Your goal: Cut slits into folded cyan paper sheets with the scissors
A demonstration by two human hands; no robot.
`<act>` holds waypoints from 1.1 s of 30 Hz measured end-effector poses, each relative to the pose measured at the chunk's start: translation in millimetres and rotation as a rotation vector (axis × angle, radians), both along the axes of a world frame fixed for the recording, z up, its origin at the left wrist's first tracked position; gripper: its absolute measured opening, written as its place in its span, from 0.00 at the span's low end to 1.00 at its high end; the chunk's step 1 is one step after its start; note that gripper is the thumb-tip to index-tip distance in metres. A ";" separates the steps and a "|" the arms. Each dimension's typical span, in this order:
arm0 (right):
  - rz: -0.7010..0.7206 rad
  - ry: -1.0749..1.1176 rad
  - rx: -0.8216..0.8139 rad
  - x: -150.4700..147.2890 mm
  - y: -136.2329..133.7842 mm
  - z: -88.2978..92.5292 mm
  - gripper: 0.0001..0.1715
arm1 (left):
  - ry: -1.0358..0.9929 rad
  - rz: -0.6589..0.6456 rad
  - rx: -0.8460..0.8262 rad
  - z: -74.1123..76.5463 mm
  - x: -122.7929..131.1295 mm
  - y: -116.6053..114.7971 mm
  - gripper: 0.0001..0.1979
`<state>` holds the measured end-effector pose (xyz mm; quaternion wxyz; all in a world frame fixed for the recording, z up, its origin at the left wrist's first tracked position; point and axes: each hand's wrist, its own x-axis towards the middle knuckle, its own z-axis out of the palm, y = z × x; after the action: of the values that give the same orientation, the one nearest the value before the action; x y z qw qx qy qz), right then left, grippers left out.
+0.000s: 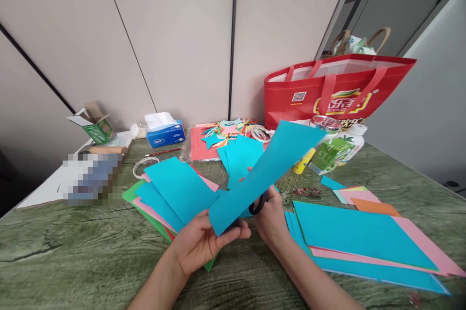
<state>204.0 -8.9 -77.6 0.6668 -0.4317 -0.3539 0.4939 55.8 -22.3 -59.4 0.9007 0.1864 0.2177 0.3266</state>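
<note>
A long blue sheet of paper (262,174) is held up at a slant over the table by my left hand (204,242), thumb on its lower left end and fingers beneath. My right hand (271,215) grips scissors by a black handle (259,203); the blades are hidden by the paper. Below and left of the sheet lies a fanned stack of blue, pink, green and red paper (182,186). More blue sheets (243,157) lie just beyond my hands.
Coloured paper (364,235) is piled at right, with small offcuts behind. A red bag (335,87), white bottle (355,140), yellow glue stick (304,162), folded paper stars (229,130), tissue box (165,134) and tape roll (145,167) stand or lie farther back.
</note>
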 end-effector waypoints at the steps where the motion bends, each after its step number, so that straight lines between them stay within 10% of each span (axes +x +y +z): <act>1: -0.003 0.014 -0.001 0.0 0.1 0.7 0.15 | 0.009 0.002 0.016 0.6 0.1 -0.9 0.12; 8: 0.091 0.149 -0.024 0.4 -0.7 3.2 0.15 | 0.216 -0.050 0.127 10.7 -0.3 -1.2 0.13; 15: 0.181 0.251 -0.043 1.3 0.8 -2.0 0.22 | 0.376 0.263 0.215 19.3 -21.9 20.0 0.12; 33: -0.081 -0.116 -0.135 6.9 5.9 -2.4 0.23 | 0.714 0.214 0.373 36.3 -74.9 31.8 0.15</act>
<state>210.9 -3.0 -80.0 0.6339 -0.5175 -0.3402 0.4634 -19.1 9.5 -23.1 0.6805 0.4244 0.4714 0.3669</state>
